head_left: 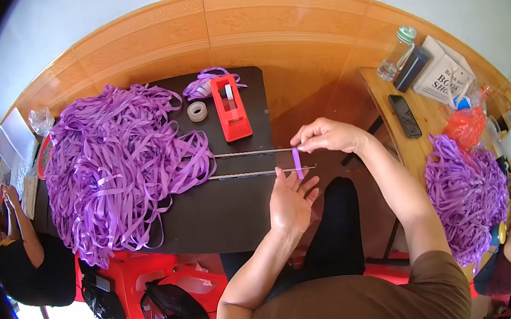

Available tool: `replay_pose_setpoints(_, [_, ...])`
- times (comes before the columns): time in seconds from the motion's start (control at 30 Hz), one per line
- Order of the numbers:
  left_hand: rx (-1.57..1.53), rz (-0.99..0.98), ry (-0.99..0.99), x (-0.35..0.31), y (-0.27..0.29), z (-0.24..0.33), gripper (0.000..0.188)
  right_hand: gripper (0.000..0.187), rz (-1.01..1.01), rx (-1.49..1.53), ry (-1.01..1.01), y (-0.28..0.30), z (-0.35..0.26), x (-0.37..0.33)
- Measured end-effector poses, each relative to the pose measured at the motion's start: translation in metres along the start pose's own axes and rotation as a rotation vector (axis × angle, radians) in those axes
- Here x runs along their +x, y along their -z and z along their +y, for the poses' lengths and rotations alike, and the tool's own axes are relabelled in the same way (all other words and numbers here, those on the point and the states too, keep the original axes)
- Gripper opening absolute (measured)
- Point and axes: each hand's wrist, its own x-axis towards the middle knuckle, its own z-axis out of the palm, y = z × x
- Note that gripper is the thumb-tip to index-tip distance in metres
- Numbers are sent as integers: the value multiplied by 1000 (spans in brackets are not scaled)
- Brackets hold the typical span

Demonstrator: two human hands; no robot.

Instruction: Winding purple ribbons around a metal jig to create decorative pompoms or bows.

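Our right hand (329,138) pinches the purple ribbon (297,162) spanning two thin rods (248,153) beyond the surface (212,223); our left hand (290,205) lies spread below, so weak support could let it slip.

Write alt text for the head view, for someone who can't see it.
A person's right hand pinches the top of a short purple strip across two thin parallel rods; the loosely open left hand is at its lower end. The rods emerge from a large heap of purple ribbon on a dark table, with a red tape dispenser beyond them.
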Motion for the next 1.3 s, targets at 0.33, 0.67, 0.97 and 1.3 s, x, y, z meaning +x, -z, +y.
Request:
replay_pose_setpoints(0.33, [28, 4, -4, 1, 0, -1, 66, 16, -82, 18, 58, -8, 27, 6])
replay_pose_setpoints(0.67, [27, 10, 1, -3, 0, -2, 65, 29, -22, -169, 129, -12, 34, 11])
replay_pose_setpoints(0.97, [17, 9, 2, 0, -1, -3, 62, 26, -11, -110, 119, -7, 26, 7])
replay_pose_setpoints(1.3, [10, 1, -6, 1, 0, -2, 62, 17, -46, -141, 77, -7, 16, 7])
